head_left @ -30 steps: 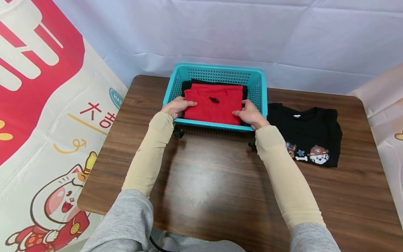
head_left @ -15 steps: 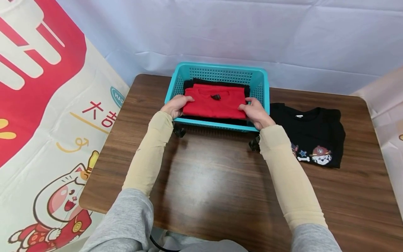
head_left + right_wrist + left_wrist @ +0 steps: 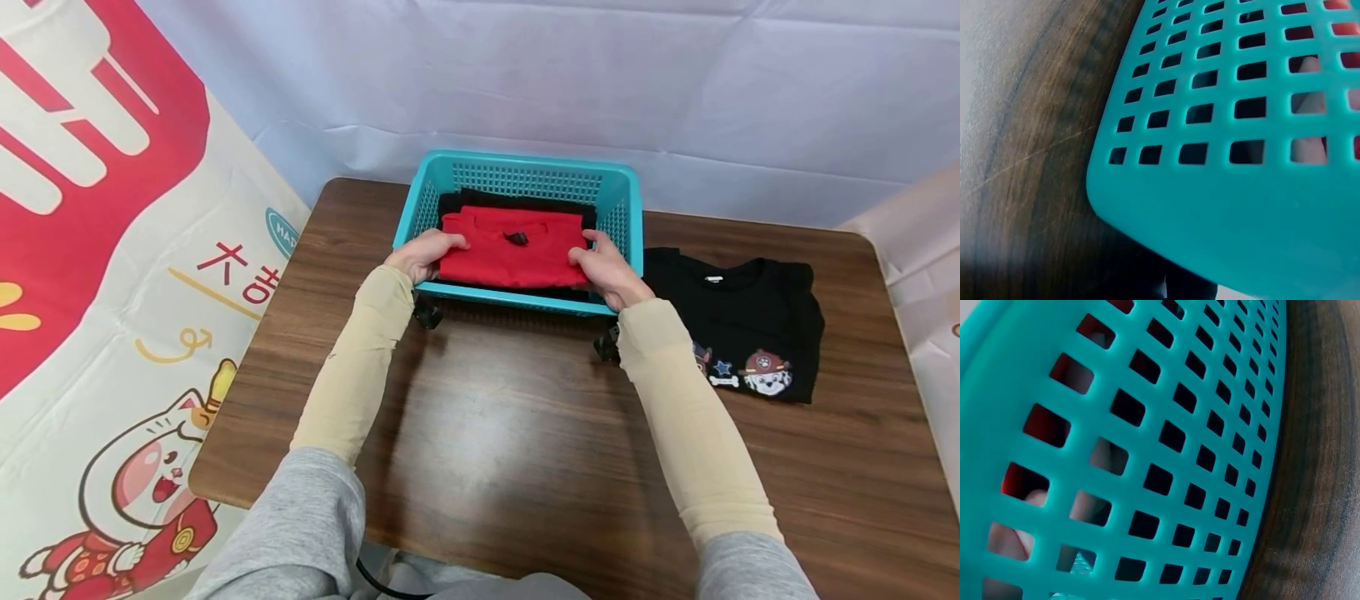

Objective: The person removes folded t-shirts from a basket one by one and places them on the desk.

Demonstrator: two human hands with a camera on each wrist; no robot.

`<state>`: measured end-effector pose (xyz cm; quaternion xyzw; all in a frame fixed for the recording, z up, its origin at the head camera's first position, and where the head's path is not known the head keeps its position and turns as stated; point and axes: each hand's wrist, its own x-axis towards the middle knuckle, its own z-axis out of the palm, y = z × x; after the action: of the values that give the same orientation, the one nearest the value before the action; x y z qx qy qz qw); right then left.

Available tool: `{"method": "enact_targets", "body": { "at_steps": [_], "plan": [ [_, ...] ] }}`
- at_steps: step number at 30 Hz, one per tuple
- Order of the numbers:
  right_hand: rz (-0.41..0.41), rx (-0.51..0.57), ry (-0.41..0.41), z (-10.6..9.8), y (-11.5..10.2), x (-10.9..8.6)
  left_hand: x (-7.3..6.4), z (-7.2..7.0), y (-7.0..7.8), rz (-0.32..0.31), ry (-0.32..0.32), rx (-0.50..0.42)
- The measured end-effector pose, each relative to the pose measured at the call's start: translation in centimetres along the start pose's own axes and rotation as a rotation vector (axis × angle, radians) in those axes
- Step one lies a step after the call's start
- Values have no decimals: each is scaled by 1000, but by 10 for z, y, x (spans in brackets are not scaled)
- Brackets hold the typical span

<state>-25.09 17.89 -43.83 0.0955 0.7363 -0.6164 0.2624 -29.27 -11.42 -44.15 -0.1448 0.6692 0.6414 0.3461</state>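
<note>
A folded red shirt [image 3: 517, 250] with a dark label at its neckline lies inside a teal plastic basket [image 3: 525, 300], over folded black cloth [image 3: 525, 201]. At the shirt's left side, my left hand [image 3: 426, 252] grips the edge with the thumb on top. My right hand [image 3: 606, 268] pinches the opposite side, thumb over the red cloth. Both wrists cross the basket's front rim. In the left wrist view, bits of fingers show through the holes of the basket wall [image 3: 1166, 462]. The right wrist view likewise shows fingers behind the perforated wall [image 3: 1210, 200].
A folded black T-shirt [image 3: 742, 325] with cartoon dog prints lies on the wooden table [image 3: 480, 433], right of the basket. Black wrist camera mounts [image 3: 427, 312] hang by the basket's front. A white cloth [image 3: 540, 75] hangs behind; a printed banner [image 3: 97, 275] covers the left.
The red shirt's front edge lifted off the basket's front, then settled slightly lower and forward. The right hand shifted a little to the right. Both hands keep their hold.
</note>
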Motion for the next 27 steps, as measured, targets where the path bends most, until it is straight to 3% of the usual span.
{"method": "enact_targets", "body": {
  "at_steps": [5, 13, 27],
  "plan": [
    [-24, 2, 13, 1, 1, 3, -1, 2, 1, 23, -29, 15],
    [-71, -75, 49, 0, 5, 4, 1, 3, 0, 41, -17, 25],
    [-186, -119, 59, -4, 9, 6, 4, 5, 1, 112, -34, 43]
  ]
}}
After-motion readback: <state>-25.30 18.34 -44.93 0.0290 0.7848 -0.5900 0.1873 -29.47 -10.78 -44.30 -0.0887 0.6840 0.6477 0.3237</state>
